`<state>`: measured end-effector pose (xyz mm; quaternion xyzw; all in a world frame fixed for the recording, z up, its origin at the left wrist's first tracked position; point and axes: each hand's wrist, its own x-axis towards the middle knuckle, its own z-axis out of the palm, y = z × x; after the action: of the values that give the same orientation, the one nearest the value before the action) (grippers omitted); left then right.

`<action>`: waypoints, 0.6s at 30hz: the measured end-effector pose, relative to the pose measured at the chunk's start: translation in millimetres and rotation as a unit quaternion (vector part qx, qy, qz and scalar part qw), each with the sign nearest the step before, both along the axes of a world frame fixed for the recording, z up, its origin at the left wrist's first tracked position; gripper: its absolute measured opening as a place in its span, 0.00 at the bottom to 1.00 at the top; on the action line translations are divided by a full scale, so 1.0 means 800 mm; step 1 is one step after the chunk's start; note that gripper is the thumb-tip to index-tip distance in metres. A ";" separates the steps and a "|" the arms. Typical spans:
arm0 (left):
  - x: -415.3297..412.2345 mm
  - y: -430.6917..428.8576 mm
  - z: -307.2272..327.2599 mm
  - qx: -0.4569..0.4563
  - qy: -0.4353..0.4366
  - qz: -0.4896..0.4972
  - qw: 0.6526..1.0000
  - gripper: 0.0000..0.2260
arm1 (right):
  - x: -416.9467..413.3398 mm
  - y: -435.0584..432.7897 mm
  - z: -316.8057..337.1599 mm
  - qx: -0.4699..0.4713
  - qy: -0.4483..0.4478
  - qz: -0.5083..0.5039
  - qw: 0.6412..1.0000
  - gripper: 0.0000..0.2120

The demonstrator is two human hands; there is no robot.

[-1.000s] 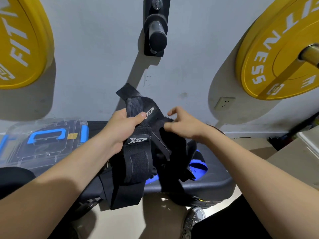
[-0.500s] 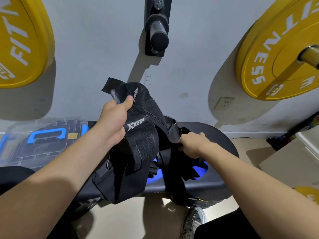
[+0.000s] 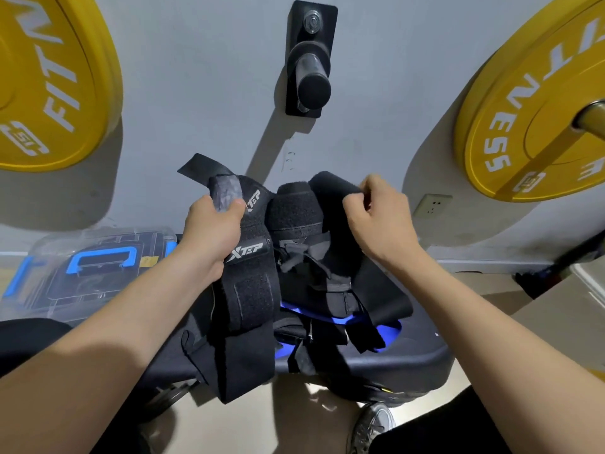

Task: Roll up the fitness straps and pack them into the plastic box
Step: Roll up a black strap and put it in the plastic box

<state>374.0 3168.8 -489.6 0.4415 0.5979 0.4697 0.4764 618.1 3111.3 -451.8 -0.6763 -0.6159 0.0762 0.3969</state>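
A tangle of black fitness straps (image 3: 248, 299) with white XTEP logos hangs over the dark bench (image 3: 409, 358). My left hand (image 3: 212, 231) grips the top of one wide strap, thumb pressed on its grey end. My right hand (image 3: 379, 217) pinches the upper edge of another black strap (image 3: 330, 185) and holds it lifted. More straps (image 3: 314, 276) hang between my hands. A clear plastic box (image 3: 98, 267) with blue latches lies on the left end of the bench, lid down.
Two yellow weight plates (image 3: 49, 80) (image 3: 530, 119) hang on the grey wall, a black peg (image 3: 311, 83) between them. A blue item (image 3: 389, 329) lies under the straps. A shoe (image 3: 370, 427) and beige floor lie below. A wall socket (image 3: 432, 204) sits right.
My right hand has risen from the lower straps and now lifts a strap edge up to the level of my left hand. My left hand stays high with its strap.
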 end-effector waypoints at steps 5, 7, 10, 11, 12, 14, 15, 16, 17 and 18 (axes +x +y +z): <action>-0.005 -0.015 0.036 0.043 0.004 -0.078 0.996 0.05 | -0.013 -0.017 0.024 -0.189 0.053 0.219 0.956 0.14; -0.009 -0.020 0.054 0.046 0.017 -0.119 0.992 0.08 | -0.018 -0.017 0.025 -0.262 0.111 0.302 0.910 0.20; -0.010 -0.027 0.080 0.063 0.053 -0.158 0.984 0.13 | -0.038 -0.016 0.038 -0.262 0.269 0.346 0.860 0.17; -0.010 -0.029 0.087 0.072 0.060 -0.158 0.983 0.14 | -0.048 -0.015 0.044 -0.251 0.330 0.344 0.842 0.22; -0.011 -0.030 0.094 0.078 0.068 -0.156 0.982 0.15 | -0.059 -0.015 0.050 -0.241 0.373 0.342 0.828 0.28; -0.014 -0.033 0.103 0.075 0.093 -0.157 0.980 0.17 | -0.083 -0.012 0.057 -0.212 0.413 0.308 0.830 0.31; -0.017 -0.034 0.106 0.068 0.107 -0.162 0.979 0.19 | -0.093 -0.009 0.057 -0.200 0.422 0.283 0.838 0.28; -0.021 -0.035 0.108 0.064 0.123 -0.165 0.977 0.21 | -0.102 -0.005 0.057 -0.197 0.430 0.265 0.840 0.22; -0.026 -0.035 0.110 0.065 0.137 -0.163 0.975 0.22 | -0.111 -0.001 0.059 -0.211 0.438 0.254 0.836 0.16; -0.033 -0.036 0.113 0.066 0.153 -0.157 0.973 0.23 | -0.120 0.003 0.062 -0.237 0.446 0.247 0.827 0.13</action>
<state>347.7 3140.4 -399.5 0.6268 0.5544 0.3547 0.4170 522.4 3113.4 -401.9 -0.4671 -0.4817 0.6088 0.4233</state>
